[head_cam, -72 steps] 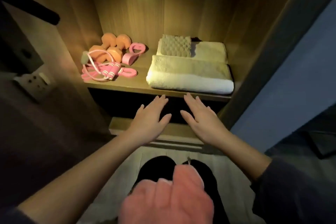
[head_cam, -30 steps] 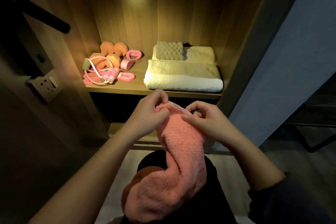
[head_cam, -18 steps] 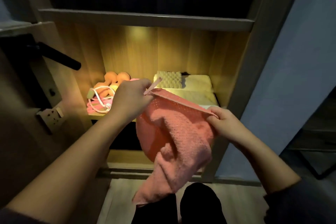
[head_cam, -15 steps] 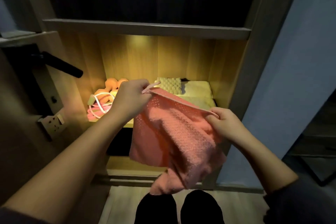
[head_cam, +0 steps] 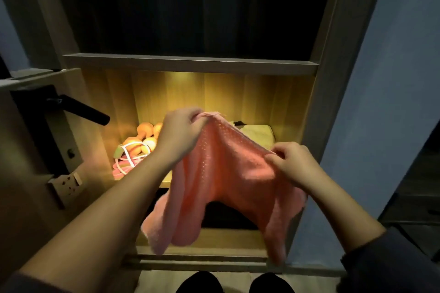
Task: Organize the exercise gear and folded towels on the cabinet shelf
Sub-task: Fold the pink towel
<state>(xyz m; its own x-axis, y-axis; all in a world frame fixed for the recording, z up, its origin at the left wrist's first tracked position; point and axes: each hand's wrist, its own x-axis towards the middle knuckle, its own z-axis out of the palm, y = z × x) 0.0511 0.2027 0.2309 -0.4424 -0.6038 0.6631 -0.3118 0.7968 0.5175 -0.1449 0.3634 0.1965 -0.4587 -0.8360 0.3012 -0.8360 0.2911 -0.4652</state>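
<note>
A pink fluffy towel (head_cam: pixel 223 173) hangs spread in front of the lit cabinet shelf (head_cam: pixel 166 183). My left hand (head_cam: pixel 181 131) pinches its upper left corner and my right hand (head_cam: pixel 292 162) pinches its upper right edge. On the shelf's left lie orange dumbbells (head_cam: pixel 145 137) and a pink skipping rope (head_cam: pixel 125 162). A pale folded towel (head_cam: pixel 258 134) shows at the shelf's right, mostly hidden behind the pink towel.
A dark upper compartment (head_cam: pixel 190 7) sits above the lit shelf. At the left are a black door handle (head_cam: pixel 81 108) and a wall socket (head_cam: pixel 67 182). A blue-grey wall (head_cam: pixel 381 102) stands on the right. Dark shoes (head_cam: pixel 235 283) rest on the floor below.
Both hands picked the pink towel up from my lap, raised it in front of the shelf and pulled its top edge apart, so it now hangs spread wider.
</note>
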